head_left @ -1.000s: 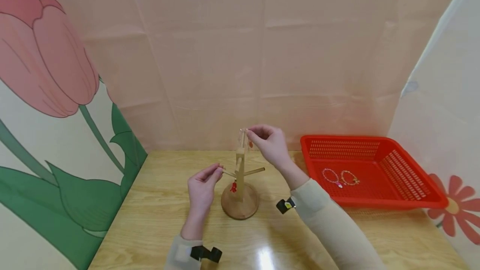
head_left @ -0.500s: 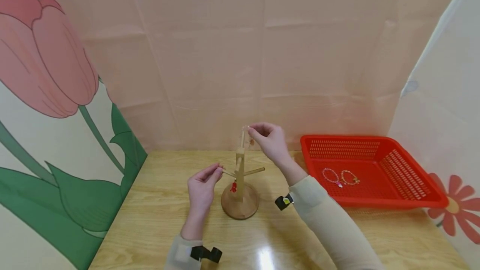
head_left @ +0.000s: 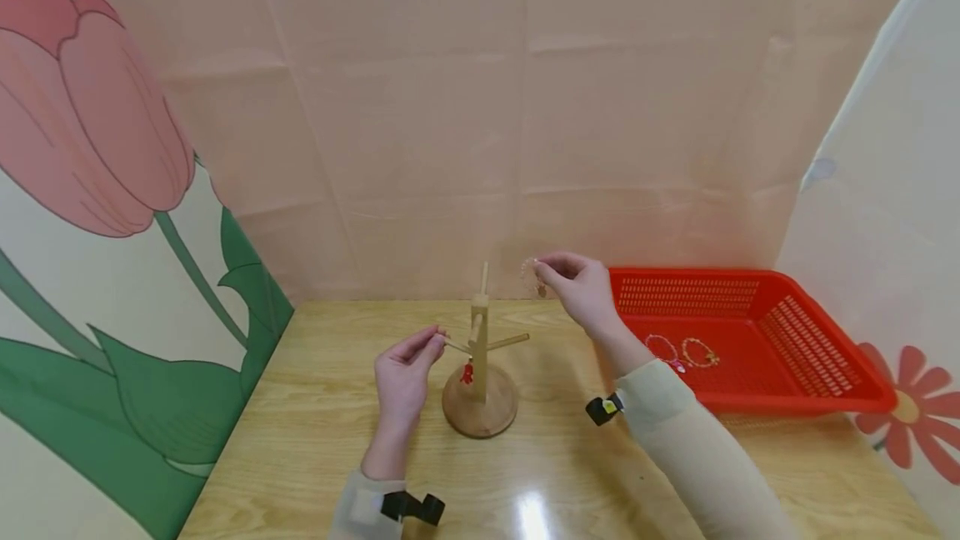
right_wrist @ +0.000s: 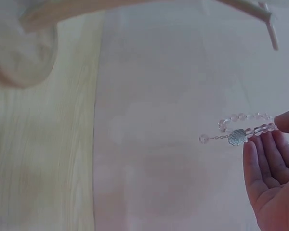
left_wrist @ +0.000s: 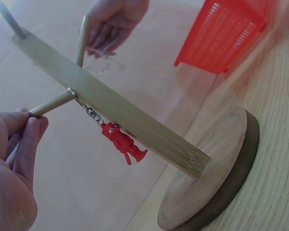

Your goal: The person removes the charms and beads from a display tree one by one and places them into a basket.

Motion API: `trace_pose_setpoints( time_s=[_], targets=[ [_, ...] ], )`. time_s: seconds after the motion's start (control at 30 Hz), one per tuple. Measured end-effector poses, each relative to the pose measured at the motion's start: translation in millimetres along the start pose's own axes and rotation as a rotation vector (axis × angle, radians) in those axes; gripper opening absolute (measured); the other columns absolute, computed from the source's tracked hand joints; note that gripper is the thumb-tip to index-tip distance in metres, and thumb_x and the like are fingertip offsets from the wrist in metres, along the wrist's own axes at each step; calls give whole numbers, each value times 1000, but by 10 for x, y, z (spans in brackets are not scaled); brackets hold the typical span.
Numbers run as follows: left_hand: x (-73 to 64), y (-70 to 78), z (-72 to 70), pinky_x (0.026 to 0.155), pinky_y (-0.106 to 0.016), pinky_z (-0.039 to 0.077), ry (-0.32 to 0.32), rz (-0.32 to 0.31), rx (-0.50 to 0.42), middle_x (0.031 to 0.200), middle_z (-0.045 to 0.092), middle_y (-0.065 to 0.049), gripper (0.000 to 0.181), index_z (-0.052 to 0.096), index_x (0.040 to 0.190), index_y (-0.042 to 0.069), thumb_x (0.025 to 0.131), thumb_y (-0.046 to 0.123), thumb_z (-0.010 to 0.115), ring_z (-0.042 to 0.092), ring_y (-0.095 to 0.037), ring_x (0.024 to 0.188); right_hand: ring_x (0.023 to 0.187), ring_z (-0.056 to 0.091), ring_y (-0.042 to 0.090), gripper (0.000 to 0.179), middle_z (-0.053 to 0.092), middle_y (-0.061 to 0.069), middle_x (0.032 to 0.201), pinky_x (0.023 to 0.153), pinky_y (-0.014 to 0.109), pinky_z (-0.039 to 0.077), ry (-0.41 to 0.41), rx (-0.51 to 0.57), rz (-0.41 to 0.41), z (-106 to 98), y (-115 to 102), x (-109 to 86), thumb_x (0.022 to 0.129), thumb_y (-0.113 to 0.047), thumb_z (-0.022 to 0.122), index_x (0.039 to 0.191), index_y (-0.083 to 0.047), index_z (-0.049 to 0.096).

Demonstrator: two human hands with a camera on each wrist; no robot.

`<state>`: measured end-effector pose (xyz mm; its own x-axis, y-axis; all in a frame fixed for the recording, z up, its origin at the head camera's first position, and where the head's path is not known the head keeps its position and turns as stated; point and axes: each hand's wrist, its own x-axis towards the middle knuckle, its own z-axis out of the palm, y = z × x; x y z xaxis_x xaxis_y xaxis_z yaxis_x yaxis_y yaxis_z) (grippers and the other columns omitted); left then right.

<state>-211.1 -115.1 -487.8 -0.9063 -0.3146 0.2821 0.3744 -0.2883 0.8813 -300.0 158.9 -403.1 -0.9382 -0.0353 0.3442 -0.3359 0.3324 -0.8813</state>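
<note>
A wooden peg stand (head_left: 481,357) with a round base rises from the table. My left hand (head_left: 405,373) pinches the end of one of its pegs (left_wrist: 53,105). From that same peg, close to the post, a red figure keychain (left_wrist: 120,142) hangs by a short chain. To the right of the stand, my right hand (head_left: 577,286) holds a bracelet of clear, pinkish beads (right_wrist: 235,117) between thumb and fingers. A flat silvery charm (right_wrist: 237,137) and a small bead on a chain dangle from it. The bracelet is in the air, apart from the upper peg (head_left: 484,277).
A red plastic basket (head_left: 750,401) stands on the right of the wooden table (head_left: 322,407). Inside lie a pink bracelet (head_left: 660,347) and a yellowish bracelet (head_left: 700,353). A pink cloth (head_left: 420,123) hangs behind the table.
My right hand has moved right, carrying the beaded bracelet from beside the upper peg to clear of the stand. The left hand stays on its peg.
</note>
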Motion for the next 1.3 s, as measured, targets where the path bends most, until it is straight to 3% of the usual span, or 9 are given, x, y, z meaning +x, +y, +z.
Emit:
trace_pose_setpoints(
  time_s=[0.23,0.6,0.77,1.03,1.3],
  targets=[
    [-2,-8,1,83,-33,67,3,5,4,103,79,-25,21,76,111,-15,92,-7,80,80,-18,91,94,71,20,30,79,10,107,74,20,59,26,-51,43,-303,211,-68,101,-32,78,117,-7,80],
    [-1,-16,-12,83,-32,66,12,4,11,101,80,-19,26,72,115,-20,93,-8,79,79,-16,90,104,65,26,41,76,12,120,79,17,59,36,-109,129,-714,349,-204,103,-43,74,125,-9,77],
    [-3,-17,-1,83,-31,66,12,-3,13,102,79,-22,27,71,116,-20,93,-8,79,79,-15,90,108,63,30,46,74,12,124,86,24,61,30,-127,168,-885,406,-292,103,-48,72,129,-10,75],
    [-6,-18,11,84,-32,66,11,-11,8,102,80,-21,25,74,114,-17,92,-8,80,79,-17,91,105,65,36,50,75,14,116,77,20,58,54,-199,171,-1161,595,-390,104,-52,68,131,-11,74],
    [-2,-20,7,83,-31,66,14,-7,12,102,80,-21,23,74,114,-17,93,-9,79,79,-16,91,97,68,23,56,74,15,119,72,21,60,71,-240,231,-1421,723,-478,103,-57,66,135,-12,73]
  ],
)
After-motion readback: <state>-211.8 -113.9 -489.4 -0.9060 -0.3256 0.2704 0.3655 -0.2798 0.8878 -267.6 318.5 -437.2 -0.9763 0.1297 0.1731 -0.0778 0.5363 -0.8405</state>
